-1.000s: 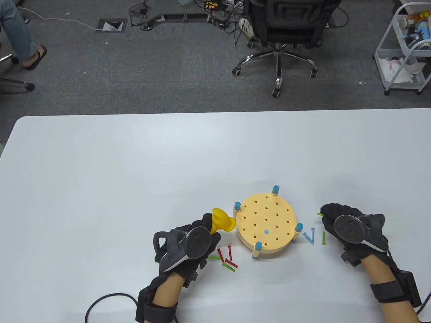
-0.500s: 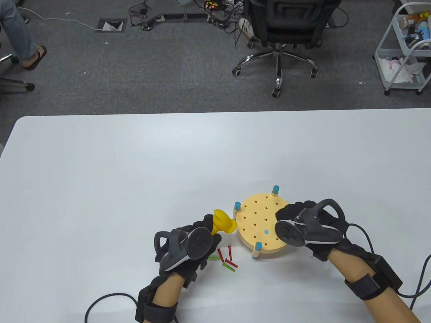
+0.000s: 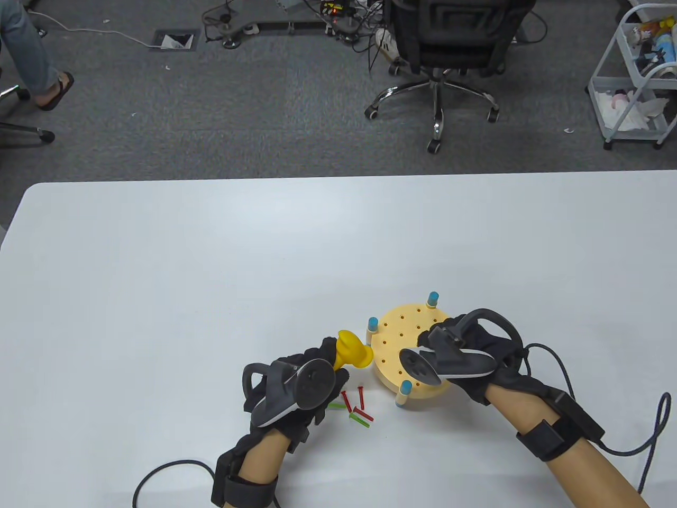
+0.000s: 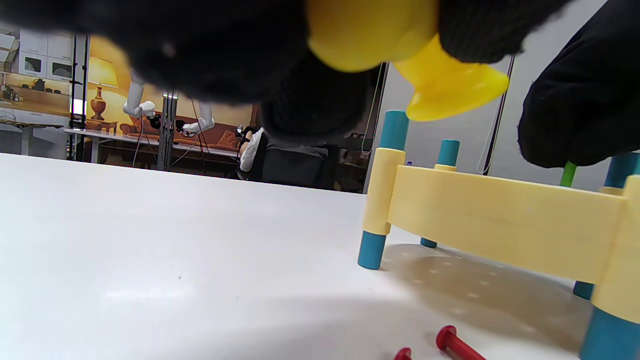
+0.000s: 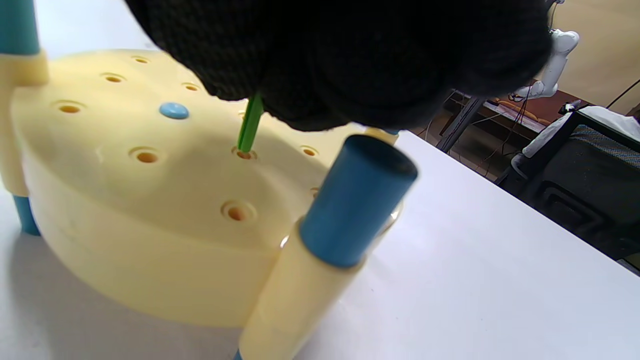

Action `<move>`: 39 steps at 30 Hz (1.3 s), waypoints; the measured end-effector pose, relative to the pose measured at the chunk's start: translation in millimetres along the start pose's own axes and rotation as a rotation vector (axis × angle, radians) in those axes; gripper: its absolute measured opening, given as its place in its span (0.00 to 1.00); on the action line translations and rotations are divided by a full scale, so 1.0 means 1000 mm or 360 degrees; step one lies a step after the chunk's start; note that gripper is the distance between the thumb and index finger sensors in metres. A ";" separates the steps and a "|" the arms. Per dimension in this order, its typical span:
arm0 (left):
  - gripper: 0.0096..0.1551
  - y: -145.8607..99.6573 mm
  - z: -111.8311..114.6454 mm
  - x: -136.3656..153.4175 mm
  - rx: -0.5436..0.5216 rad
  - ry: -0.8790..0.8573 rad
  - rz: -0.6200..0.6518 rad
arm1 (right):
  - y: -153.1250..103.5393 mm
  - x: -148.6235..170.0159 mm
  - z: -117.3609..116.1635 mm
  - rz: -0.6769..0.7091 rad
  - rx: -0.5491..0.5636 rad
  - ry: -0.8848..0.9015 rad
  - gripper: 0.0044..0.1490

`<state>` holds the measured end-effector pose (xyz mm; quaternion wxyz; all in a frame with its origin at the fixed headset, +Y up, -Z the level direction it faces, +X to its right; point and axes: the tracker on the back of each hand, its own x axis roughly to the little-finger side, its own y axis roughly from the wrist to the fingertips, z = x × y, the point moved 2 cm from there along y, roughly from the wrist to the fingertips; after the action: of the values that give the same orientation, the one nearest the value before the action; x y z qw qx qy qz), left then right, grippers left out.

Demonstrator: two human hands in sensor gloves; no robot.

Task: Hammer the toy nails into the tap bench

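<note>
Two hands are in play here, and each has its own job. The right hand [image 3: 455, 354] hovers over the near right part of the tap bench [image 3: 394, 338], fingers closed around a green nail [image 5: 250, 125], pinching it by the upper shank with the tip sitting in one of the holes, shaft leaning a touch. The left hand [image 3: 296, 383] waits just left of the bench, wrapped around the handle of the yellow hammer [image 3: 353, 352], whose flared head hangs beside the bench's left rim, close to a blue-capped leg [image 3: 372, 324]. Looks like the seating step: nail placed, no strike yet. One blue nail [image 5: 174, 110] already sits flush in the top, so by my reckoning the job is barely started, with many holes open. Further out on the counter [image 3: 211, 264], a little heap of red and green nails [image 3: 355, 406] lies near the left hand. The next move, I'd say, calls for straightening that green nail, then bringing the hammer across onto its head while the right fingers stay low or slip clear. The risk is a glancing tap that tips the nail or catches a fingertip.
</note>
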<state>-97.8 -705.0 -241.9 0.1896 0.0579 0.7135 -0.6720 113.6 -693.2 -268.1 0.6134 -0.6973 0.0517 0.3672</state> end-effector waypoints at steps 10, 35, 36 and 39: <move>0.40 0.000 0.000 -0.001 0.0024 0.0005 0.0005 | 0.007 -0.001 -0.008 -0.0003 -0.0045 0.0014 0.25; 0.40 -0.002 -0.004 -0.009 -0.0001 -0.0008 0.0040 | -0.075 0.059 -0.084 -0.0405 0.0738 0.0726 0.39; 0.40 -0.003 -0.005 -0.011 -0.0006 -0.0013 0.0049 | -0.075 0.058 -0.085 -0.0397 0.0763 0.0735 0.38; 0.40 -0.003 -0.013 -0.024 -0.0034 -0.0028 0.0095 | -0.074 0.059 -0.093 -0.0403 0.0832 0.0900 0.36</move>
<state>-79.6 -688.1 -230.8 0.2164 0.0713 0.7170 -0.6588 237.1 -736.2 -243.4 0.7720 -0.5922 0.2237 0.0569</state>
